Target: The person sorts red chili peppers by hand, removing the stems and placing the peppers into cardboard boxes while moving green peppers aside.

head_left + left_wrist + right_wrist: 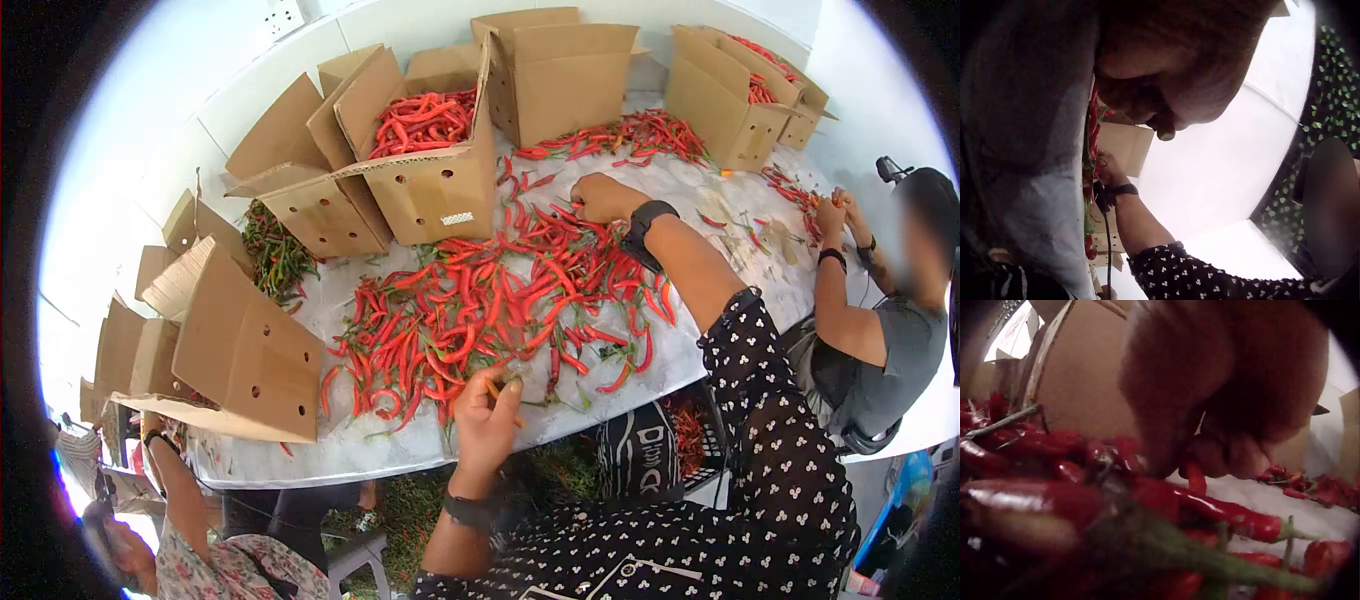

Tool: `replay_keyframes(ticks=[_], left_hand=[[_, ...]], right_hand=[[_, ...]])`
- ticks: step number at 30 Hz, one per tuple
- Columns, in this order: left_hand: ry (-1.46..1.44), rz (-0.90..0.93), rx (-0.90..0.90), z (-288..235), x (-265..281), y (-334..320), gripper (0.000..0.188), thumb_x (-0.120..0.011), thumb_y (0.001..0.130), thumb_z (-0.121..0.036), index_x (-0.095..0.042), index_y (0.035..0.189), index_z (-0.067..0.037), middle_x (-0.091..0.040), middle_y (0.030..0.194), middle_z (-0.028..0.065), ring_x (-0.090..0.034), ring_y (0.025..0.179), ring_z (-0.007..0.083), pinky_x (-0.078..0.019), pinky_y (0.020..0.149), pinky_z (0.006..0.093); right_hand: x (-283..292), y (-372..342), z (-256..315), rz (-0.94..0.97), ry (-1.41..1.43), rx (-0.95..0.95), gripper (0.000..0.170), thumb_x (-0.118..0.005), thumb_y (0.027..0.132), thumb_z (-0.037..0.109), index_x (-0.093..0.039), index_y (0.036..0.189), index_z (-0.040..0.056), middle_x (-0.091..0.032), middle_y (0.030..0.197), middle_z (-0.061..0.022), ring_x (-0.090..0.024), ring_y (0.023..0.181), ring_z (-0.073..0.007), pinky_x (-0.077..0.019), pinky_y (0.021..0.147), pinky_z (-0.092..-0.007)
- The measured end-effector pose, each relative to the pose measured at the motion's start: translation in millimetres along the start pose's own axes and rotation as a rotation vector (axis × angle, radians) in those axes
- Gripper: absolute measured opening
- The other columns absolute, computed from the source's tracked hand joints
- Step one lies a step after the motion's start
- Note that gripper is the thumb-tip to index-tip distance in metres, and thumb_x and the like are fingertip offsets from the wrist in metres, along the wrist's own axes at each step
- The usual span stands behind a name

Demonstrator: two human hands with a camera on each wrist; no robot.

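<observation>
Red chilies (480,300) lie in a loose heap across the table. At the heap's near edge, the left hand (485,425) has its fingers curled round an orange chili (491,388). The right hand (608,198) is at the heap's far side, fingers bent downward. In the right wrist view, that hand (1222,381) pinches a small red chili (1196,478) just above others, one with a thick green stem (1210,556) close to the camera. The left wrist view shows the left hand (1179,62) from close by, dark, its grip partly hidden.
A carton full of red chilies (425,190) stands behind the heap, with other cartons (570,85) along the wall. A carton (250,350) is at left, near green chilies (275,245). One person (865,340) works at right, another (230,560) at lower left. A crate (705,475) is below the table.
</observation>
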State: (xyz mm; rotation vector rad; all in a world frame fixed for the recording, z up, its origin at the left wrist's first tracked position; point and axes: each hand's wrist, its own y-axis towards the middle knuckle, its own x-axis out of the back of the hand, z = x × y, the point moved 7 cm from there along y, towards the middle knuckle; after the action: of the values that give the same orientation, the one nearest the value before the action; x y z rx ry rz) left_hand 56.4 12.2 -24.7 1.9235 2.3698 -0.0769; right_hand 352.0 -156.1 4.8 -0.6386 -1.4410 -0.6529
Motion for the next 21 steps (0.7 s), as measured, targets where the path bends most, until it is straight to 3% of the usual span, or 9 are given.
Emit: replay_keyframes(ticks=[4,6,7,10,15,17,18,19,21], left_hand=[[0.013,0.004,-0.012,6,1,1,0.007,-0.054,0.084,-0.007,-0.052,0.090,-0.003,-0.048,0.064,-0.0020,-0.044,0.052,0.0040,-0.0390,0.042,0.0183],[0.008,-0.013,-0.035,4,1,0,0.007,-0.054,0.084,-0.007,-0.052,0.090,-0.003,-0.048,0.064,-0.0022,-0.044,0.052,0.0038,-0.0387,0.042,0.0183],[0.003,-0.025,-0.056,2,1,1,0.007,-0.053,0.084,-0.006,-0.052,0.091,-0.003,-0.047,0.064,-0.0023,-0.044,0.052,0.0036,-0.0385,0.042,0.0182],[-0.041,-0.049,-0.085,-1,0,2,0.007,-0.053,0.085,-0.006,-0.052,0.092,-0.004,-0.047,0.064,-0.0026,-0.043,0.052,0.0035,-0.0370,0.042,0.0183],[-0.068,-0.086,-0.127,-5,6,1,0.013,-0.054,0.083,-0.006,-0.054,0.096,-0.003,-0.047,0.070,-0.0040,-0.042,0.056,0.0027,-0.0382,0.047,0.0186],[-0.072,-0.111,-0.138,-8,6,-1,0.016,-0.053,0.084,-0.007,-0.054,0.099,-0.002,-0.047,0.069,-0.0046,-0.042,0.056,0.0026,-0.0377,0.047,0.0186],[-0.128,-0.110,-0.122,-7,7,0,0.017,-0.053,0.084,-0.007,-0.054,0.100,-0.002,-0.047,0.070,-0.0045,-0.042,0.056,0.0024,-0.0378,0.047,0.0187],[-0.184,-0.110,-0.107,-5,8,1,0.018,-0.053,0.084,-0.007,-0.053,0.102,-0.002,-0.048,0.071,-0.0043,-0.042,0.056,0.0022,-0.0379,0.047,0.0187],[-0.170,-0.125,-0.136,-3,9,3,0.021,-0.053,0.085,-0.008,-0.053,0.105,-0.002,-0.049,0.072,-0.0040,-0.042,0.057,0.0017,-0.0376,0.048,0.0182]], right_hand=[[18,-18,10,-0.118,0.048,-0.021,0.021,-0.061,0.067,0.020,-0.061,0.078,0.0017,-0.059,0.073,-0.0192,-0.056,0.067,-0.0336,-0.0420,0.061,-0.0412],[41,-36,8,-0.229,0.384,-0.151,0.017,-0.060,0.072,0.017,-0.058,0.074,0.0004,-0.057,0.063,-0.0119,-0.051,0.057,-0.0220,-0.0384,0.055,-0.0358],[42,-41,13,-0.228,0.384,-0.150,0.017,-0.060,0.072,0.017,-0.058,0.074,0.0004,-0.057,0.063,-0.0119,-0.051,0.057,-0.0220,-0.0384,0.055,-0.0358],[45,-56,30,-0.185,0.895,-0.213,0.013,-0.058,0.079,0.015,-0.057,0.072,0.0042,-0.047,0.063,0.0053,-0.040,0.056,-0.0048,-0.0320,0.049,-0.0251],[33,-69,87,0.024,1.051,-0.151,0.012,-0.059,0.079,0.018,-0.059,0.079,0.0059,-0.048,0.066,0.0059,-0.038,0.054,-0.0029,-0.0299,0.047,-0.0197],[19,-79,123,0.224,1.170,-0.077,0.014,-0.058,0.080,0.019,-0.059,0.083,0.0052,-0.049,0.066,0.0056,-0.038,0.054,-0.0025,-0.0293,0.046,-0.0194],[24,-86,144,0.254,1.071,-0.039,0.016,-0.058,0.079,0.019,-0.059,0.085,0.0048,-0.049,0.065,0.0057,-0.040,0.054,-0.0031,-0.0321,0.047,-0.0205],[19,-87,168,0.272,1.164,0.114,0.016,-0.058,0.079,0.020,-0.059,0.085,0.0046,-0.049,0.065,0.0051,-0.043,0.055,-0.0042,-0.0351,0.048,-0.0217],[15,-96,194,0.365,0.915,0.188,0.018,-0.058,0.079,0.019,-0.058,0.084,0.0026,-0.052,0.067,0.0025,-0.045,0.056,-0.0056,-0.0385,0.051,-0.0242]])
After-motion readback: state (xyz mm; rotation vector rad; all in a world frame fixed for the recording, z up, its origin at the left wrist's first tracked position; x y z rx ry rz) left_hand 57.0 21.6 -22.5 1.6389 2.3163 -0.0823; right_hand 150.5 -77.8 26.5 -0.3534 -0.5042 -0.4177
